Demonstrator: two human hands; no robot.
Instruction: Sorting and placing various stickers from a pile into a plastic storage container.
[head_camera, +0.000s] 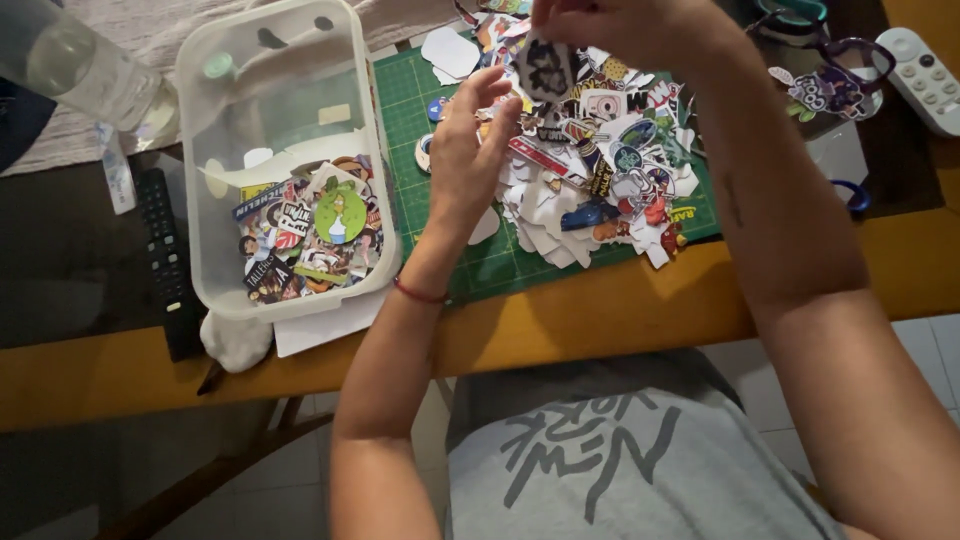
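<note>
Right hand (610, 25) grip pinches dark sticker (545, 68), long axis vertical, hanging down; left hand (470, 150) open, empty.

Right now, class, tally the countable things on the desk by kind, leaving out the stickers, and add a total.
Remotes: 2, black and white
Tubs: 1
Mats: 1
Bottles: 1
Total: 5
</note>
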